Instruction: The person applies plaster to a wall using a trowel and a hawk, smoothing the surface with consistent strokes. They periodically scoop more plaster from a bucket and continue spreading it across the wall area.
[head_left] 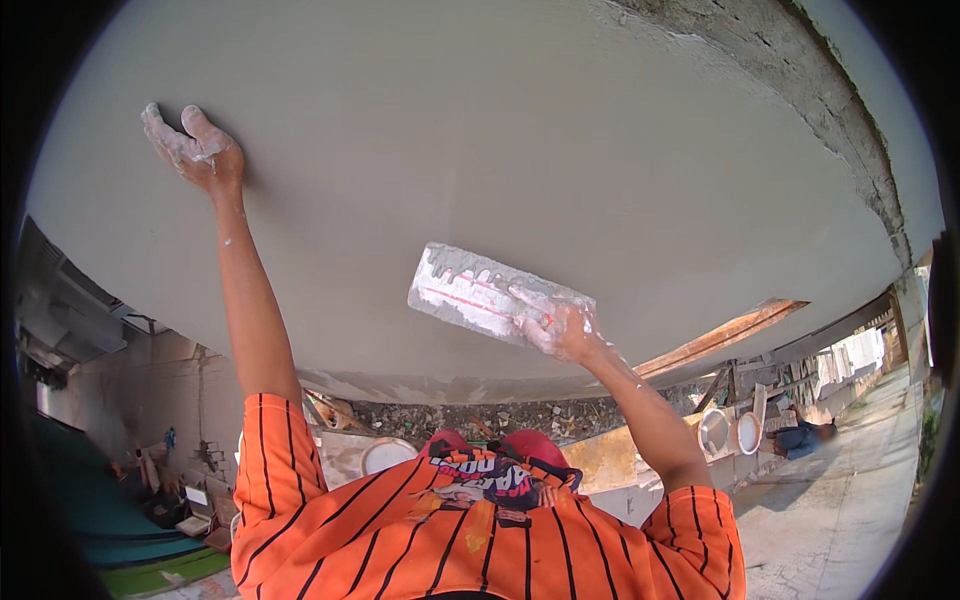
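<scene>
At the far left, a dark green surface [80, 500] lay low beyond the work area, with a pale block wall [165, 400] rising behind it. Farther in, the person's left hand [198, 150] was raised high in front of the broad grey plastered wall [600, 150], its grip empty, the thumb apart from the fingers and pale paste smeared over the skin; whether the hand touched the plaster could not be told. Below the raised arm spread the orange shirt with black stripes [400, 530], and a round white bucket [388, 456] showed just above its shoulder. Near the middle, a rectangular trowel [460, 290] lay against or very close to the lower part of the wall, slanting down to the right, its back crusted with white and grey plaster and marked by reddish lines. At its right end, the right hand [562, 328], also caked in paste, had its grip closed around the trowel's handle. Beneath the wall ran a strip of rubble [480, 418]. Farther right came a wooden strip [720, 338], two round white-rimmed containers [749, 433] side by side, a person in dark blue clothing [800, 438] low on the concrete ground [850, 500], and above, a rough band of bare concrete [800, 100] curving along the plaster.
</scene>
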